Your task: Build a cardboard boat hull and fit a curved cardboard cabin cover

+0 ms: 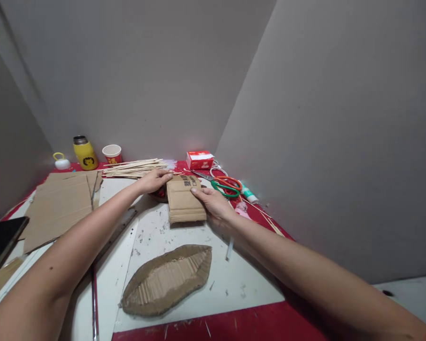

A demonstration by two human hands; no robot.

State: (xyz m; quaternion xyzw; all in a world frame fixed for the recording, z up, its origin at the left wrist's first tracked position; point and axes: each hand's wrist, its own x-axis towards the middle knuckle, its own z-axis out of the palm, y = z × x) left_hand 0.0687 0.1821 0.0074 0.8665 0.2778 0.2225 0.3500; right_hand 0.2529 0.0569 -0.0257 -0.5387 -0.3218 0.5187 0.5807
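Cardboard boat (170, 279) | right hand (216, 204) — grips printed cardboard (185, 203) between hands | left hand (152, 182) — grip unclear

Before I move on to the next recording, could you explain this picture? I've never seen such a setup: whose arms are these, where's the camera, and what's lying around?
There is no machine: these are the bare arms of the person wearing the camera on their head, so you look forward and down past them. The right hand holds a small rectangular brown cardboard piece with dark printing. The left hand is at its upper left corner; whether it grips is hard to tell. Nearer the camera, a leaf-shaped brown cardboard form lies on a white surface. Farther back are a yellow bottle, a red-and-white paper cup, thin pale wooden sticks and a red-and-white box. Scissors with orange and green handles lie beyond the right hand.
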